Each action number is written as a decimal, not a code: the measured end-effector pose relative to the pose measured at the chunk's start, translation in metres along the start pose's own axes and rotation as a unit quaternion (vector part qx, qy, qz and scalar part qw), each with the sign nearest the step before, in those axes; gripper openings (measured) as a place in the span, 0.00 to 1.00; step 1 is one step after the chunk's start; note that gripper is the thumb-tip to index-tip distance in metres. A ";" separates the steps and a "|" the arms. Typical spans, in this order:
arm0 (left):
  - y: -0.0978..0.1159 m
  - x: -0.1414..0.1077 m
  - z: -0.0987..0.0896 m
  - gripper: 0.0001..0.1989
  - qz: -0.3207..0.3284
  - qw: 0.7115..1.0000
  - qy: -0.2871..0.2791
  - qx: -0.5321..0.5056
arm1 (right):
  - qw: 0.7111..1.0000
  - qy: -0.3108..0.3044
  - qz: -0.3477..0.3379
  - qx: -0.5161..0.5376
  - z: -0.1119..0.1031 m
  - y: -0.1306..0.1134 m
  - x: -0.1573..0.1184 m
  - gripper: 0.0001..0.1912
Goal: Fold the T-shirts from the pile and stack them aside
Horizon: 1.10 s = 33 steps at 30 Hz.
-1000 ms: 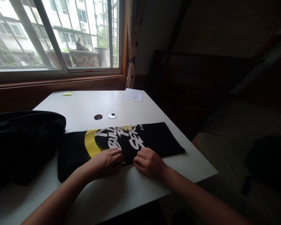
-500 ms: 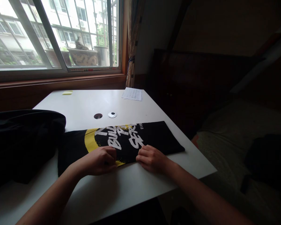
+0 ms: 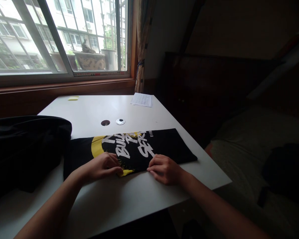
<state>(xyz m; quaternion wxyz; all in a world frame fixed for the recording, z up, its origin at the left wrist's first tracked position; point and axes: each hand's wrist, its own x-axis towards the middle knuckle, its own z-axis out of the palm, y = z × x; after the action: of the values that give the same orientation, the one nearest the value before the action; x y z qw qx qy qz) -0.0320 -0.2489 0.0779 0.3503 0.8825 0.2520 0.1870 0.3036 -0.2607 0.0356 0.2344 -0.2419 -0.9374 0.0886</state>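
A black T-shirt with white lettering and a yellow print lies folded into a long strip across the white table. My left hand is closed at its near edge, beside the yellow patch, thumb along the cloth. To the right, my right hand pinches the same near edge just below the white letters. Between the two hands a short stretch of the edge shows, slightly lifted at the yellow corner. The left fingertips are partly hidden.
A dark heap of cloth lies on the table's left side. Farther back are a round hole, a round silver cover, sheets of paper and yellow sticky notes. A window stands behind.
My left hand has shifted slightly left along the near edge, uncovering more of the yellow print. The right hand stays at nearly the same place on the cloth.
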 end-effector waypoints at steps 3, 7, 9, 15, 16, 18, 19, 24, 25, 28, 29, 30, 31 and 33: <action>-0.003 0.002 0.004 0.24 -0.015 1.000 -0.020 -0.013 | 0.999 0.019 0.030 -0.009 0.004 -0.003 0.012 0.09; -0.007 0.005 0.010 0.25 -0.014 1.000 -0.025 -0.011 | 0.991 0.066 0.115 -0.008 0.017 -0.004 0.046 0.13; -0.009 0.005 0.012 0.25 -0.014 0.999 -0.027 -0.020 | 0.987 0.052 0.150 -0.024 0.027 -0.004 0.064 0.19; -0.012 0.002 0.006 0.23 -0.043 0.997 -0.031 -0.059 | 0.982 -0.092 0.152 -0.060 0.058 -0.004 0.081 0.31; -0.013 0.001 0.005 0.23 -0.044 0.997 -0.029 -0.064 | 0.983 -0.100 0.146 -0.059 0.060 -0.003 0.078 0.32; -0.015 0.000 0.004 0.23 -0.048 0.996 -0.031 -0.075 | 0.983 -0.104 0.141 -0.058 0.062 -0.001 0.068 0.33; -0.016 0.000 0.004 0.23 -0.054 0.995 -0.034 -0.081 | 0.983 -0.104 0.142 -0.059 0.061 0.001 0.063 0.34; -0.019 -0.001 0.006 0.23 -0.089 0.990 -0.043 -0.105 | 0.978 -0.100 0.167 -0.080 0.045 0.014 0.036 0.35; -0.019 -0.001 0.006 0.23 -0.092 0.989 -0.043 -0.106 | 0.975 -0.098 0.177 -0.086 0.040 0.017 0.030 0.35; -0.019 -0.001 0.006 0.22 -0.091 0.990 -0.044 -0.103 | 0.965 -0.096 0.221 -0.101 0.024 0.033 0.008 0.34; -0.019 -0.001 0.005 0.22 -0.087 0.990 -0.045 -0.102 | 0.961 -0.097 0.238 -0.105 0.018 0.040 0.000 0.35; -0.019 -0.001 0.005 0.22 -0.084 0.990 -0.048 -0.102 | 0.956 -0.097 0.255 -0.109 0.013 0.047 -0.009 0.35; -0.019 -0.001 0.004 0.22 -0.081 0.990 -0.051 -0.104 | 0.950 -0.096 0.273 -0.113 0.007 0.055 -0.019 0.35; -0.019 -0.001 0.003 0.22 -0.076 0.990 -0.057 -0.109 | 0.937 -0.095 0.312 -0.123 -0.003 0.071 -0.039 0.36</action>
<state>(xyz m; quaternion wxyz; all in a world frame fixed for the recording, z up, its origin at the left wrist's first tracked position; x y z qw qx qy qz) -0.0373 -0.2392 0.0622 0.4714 0.8268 0.2755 0.1354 0.3642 -0.2179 0.0031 0.0731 -0.5397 -0.8362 0.0639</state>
